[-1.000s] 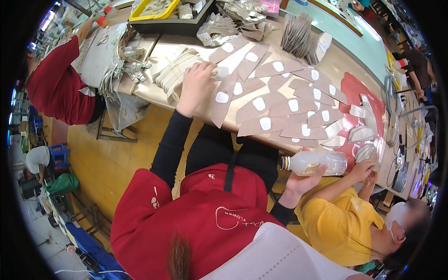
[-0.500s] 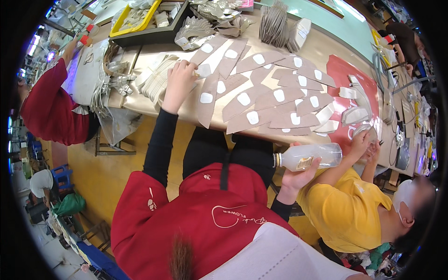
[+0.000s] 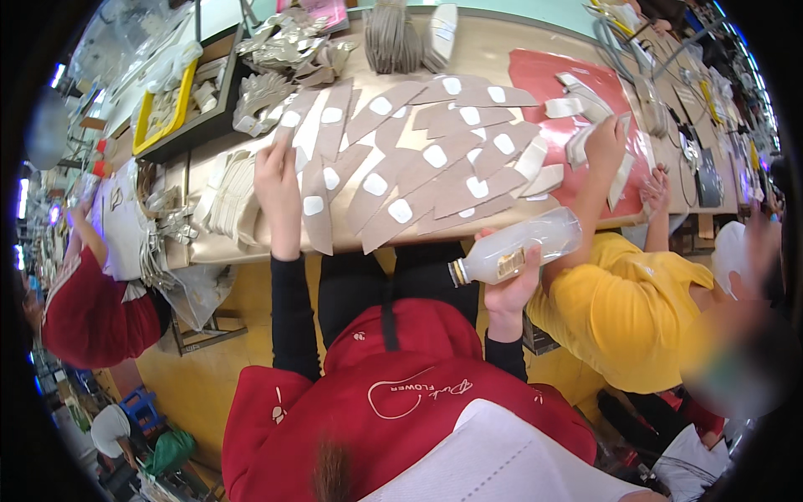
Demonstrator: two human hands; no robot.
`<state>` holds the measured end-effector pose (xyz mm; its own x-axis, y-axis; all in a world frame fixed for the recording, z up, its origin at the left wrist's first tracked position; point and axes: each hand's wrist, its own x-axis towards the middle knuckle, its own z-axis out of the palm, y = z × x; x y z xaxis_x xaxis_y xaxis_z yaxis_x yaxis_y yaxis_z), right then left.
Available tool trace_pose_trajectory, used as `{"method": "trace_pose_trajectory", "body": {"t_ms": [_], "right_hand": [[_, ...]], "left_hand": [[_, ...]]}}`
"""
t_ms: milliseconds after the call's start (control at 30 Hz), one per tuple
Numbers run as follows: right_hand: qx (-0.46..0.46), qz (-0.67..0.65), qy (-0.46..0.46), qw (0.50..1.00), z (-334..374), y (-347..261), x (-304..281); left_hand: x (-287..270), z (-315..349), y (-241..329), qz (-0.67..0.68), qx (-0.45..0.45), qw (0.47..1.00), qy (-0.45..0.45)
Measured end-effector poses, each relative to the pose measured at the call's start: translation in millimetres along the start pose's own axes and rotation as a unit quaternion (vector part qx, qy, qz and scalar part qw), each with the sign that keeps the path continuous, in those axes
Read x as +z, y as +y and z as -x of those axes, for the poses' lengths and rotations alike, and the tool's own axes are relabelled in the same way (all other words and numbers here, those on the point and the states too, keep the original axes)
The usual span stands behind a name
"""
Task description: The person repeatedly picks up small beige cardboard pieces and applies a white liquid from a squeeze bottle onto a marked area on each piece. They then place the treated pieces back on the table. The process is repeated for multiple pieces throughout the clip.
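Observation:
Many taupe, leaf-shaped fabric pieces lie overlapping on the table, each visible one mostly bearing a white rounded patch. My left hand is over their left edge, fingertips drawn together just below the patch on the upper-left piece. Whatever it pinches is hidden by the fingers. In my right hand is a translucent bottle with a gold-brown neck and a small label. It is held on its side in front of the table edge, neck pointing left and slightly down.
Left of my hand is a stack of cream strips. Behind are a black tray with a yellow frame and bundled grey pieces. At right, a co-worker in a yellow shirt reaches over a red sheet. Another person in red works at left.
The view has turned, shifting the scene. My left hand is nearer the upper-left piece; the whitish thing seen at its fingertips is now hidden. The bottle's neck dips lower. The co-worker's hand has reached farther over the red sheet.

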<state>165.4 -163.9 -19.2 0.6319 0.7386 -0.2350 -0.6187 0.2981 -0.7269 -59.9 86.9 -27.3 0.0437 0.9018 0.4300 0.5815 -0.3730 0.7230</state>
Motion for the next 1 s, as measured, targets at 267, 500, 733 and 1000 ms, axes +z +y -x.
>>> {"method": "trace_pose_trajectory", "body": {"t_ms": [267,500,733,1000], "right_hand": [[-0.040,0.003,0.003,0.999,15,-17,0],[-0.031,-0.023,0.018,0.999,8,-20,-4],[0.046,-0.014,-0.014,0.999,-36,18,42],[0.108,0.069,-0.027,0.991,-79,32,125]], "left_hand": [[139,18,98,0.063,0.201,0.955,-0.209],[36,24,-13,0.024,-0.003,0.995,-0.094],[-24,34,-62,-0.178,0.020,0.981,-0.076],[-10,4,-58,-0.227,-0.006,0.962,-0.154]]}}
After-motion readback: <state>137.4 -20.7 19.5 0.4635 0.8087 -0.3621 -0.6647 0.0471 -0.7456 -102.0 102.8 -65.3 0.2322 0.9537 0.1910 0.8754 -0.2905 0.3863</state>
